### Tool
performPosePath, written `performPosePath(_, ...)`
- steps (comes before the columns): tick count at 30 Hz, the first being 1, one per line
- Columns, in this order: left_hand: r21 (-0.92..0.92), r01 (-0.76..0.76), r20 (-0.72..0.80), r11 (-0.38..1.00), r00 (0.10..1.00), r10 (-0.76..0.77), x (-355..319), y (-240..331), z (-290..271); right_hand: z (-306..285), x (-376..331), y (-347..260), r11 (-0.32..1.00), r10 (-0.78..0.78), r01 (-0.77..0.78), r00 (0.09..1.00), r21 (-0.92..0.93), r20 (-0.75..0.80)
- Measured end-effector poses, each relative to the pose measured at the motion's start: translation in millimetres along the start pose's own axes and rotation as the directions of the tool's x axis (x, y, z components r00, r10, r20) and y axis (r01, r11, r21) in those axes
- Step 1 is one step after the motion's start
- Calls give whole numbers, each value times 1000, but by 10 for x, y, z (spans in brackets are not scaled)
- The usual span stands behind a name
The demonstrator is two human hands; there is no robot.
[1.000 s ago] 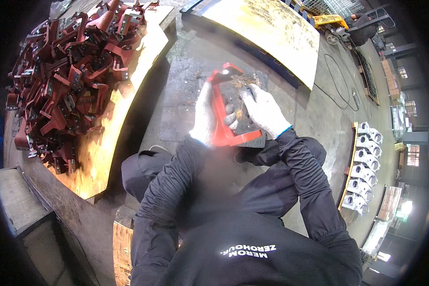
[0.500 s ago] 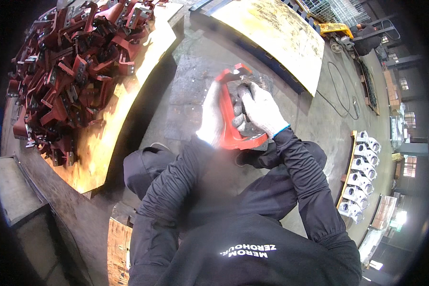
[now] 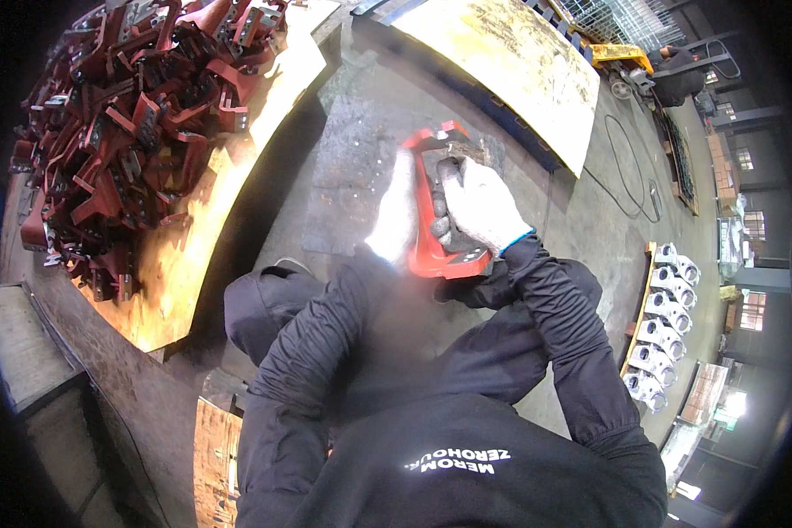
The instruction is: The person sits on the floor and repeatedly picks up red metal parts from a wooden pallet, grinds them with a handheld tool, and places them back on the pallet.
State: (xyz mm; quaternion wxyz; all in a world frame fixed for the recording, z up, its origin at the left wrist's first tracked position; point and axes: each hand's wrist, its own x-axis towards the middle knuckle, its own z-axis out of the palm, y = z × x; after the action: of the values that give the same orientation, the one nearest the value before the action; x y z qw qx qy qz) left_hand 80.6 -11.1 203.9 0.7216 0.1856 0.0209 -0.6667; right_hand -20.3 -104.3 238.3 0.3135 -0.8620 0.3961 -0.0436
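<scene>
A red C-shaped metal bracket is held up in front of my knees, its open side facing right. My left hand, in a white glove with grey fingers, is closed round the bracket's long back from the left. My right hand, gloved the same way, is closed inside the bracket's opening, close to its upper arm. A small brownish, rough-looking thing shows at the right fingertips; its kind is unclear. Holes mark the lower arm of the bracket.
At left, a big heap of similar red brackets covers a wooden board. Another board-topped platform stands ahead. Silver castings line a strip at right. A cable loops on the floor, near a yellow pallet jack.
The bracket has turned slightly in my hands, and its lower end has shifted a little left. Both hands keep nearly the same place and grip.
</scene>
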Motion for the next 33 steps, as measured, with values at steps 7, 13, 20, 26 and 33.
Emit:
performPosePath(7, 663, -38, -181, 747, 961, 210, 145, -261, -286, 173, -36, 241, 892, -191, 139, 978, -430, -79)
performPosePath(13, 763, -152, -95, 628, 935, 342, 226, -411, -424, 179, -91, 171, 913, -204, 151, 974, -379, -103)
performPosePath(20, 777, -258, 1, 574, 913, 409, 442, -534, -712, 77, -165, 105, 871, -480, 428, 848, -241, -226)
performPosePath(26, 750, -106, -55, 653, 974, 221, 232, -292, -354, -233, -220, 232, 963, 129, -97, 985, 253, -114)
performPosePath(33, 662, -123, -55, 739, 976, 211, 107, -316, -123, -315, -293, 508, 880, 271, -224, 961, 418, -54)
